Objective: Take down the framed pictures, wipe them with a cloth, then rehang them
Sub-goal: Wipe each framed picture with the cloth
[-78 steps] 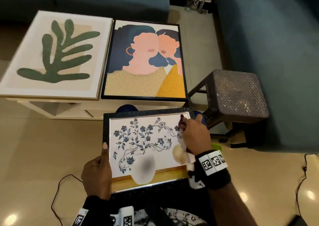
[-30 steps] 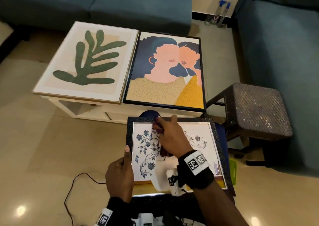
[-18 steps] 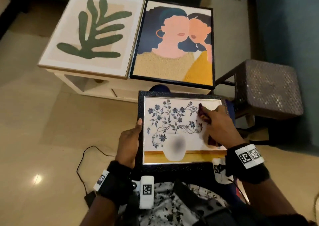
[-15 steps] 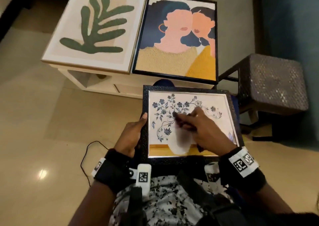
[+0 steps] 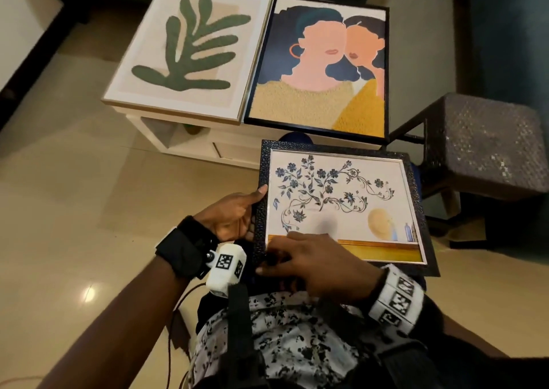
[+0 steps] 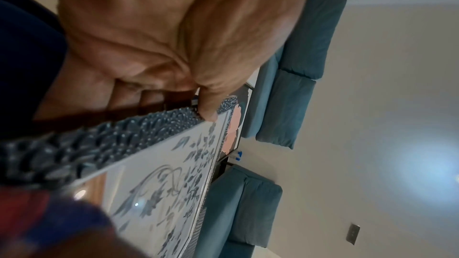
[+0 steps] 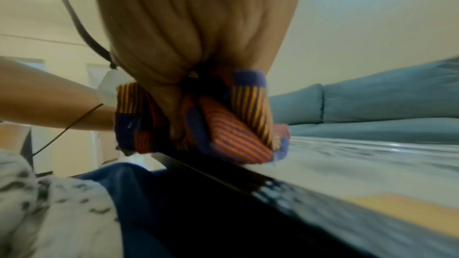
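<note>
1. Gripping the near-left side of the dark textured picture frame with the blue floral print (image 5: 341, 204), the left hand (image 5: 234, 213) has its thumb laid on top of the frame's left rail and its fingers curled under the edge; the left wrist view confirms the thumb tip on the textured rail.
2. Right hand (image 5: 315, 265) is clenched around a folded striped cloth in orange, red and blue (image 7: 218, 123), pressing it onto the frame's near-left corner. From the head view the cloth is hidden under the hand.
3. Floral frame lies across the person's lap, roughly level, print side up.
4. Change noted: half a second ago the right hand was on the glass over the middle of the floral print; it has since come back to the near-left corner, close to the left hand. Earlier still it worked the far-right and upper parts of the glass.
5. Left hand's hold on the left rail is unchanged across all the earlier frames.
6. Two further pictures lie flat side by side, edges touching or nearly so, on a white low table (image 5: 190, 139): a light-framed print of a green leaf shape (image 5: 190, 49) on the left, and a black-framed print of two figures in yellow (image 5: 320, 64) on the right. Neither has shifted on the table.
7. Dark woven stool (image 5: 487, 142) stands just right of the table, beside the lap.
</note>
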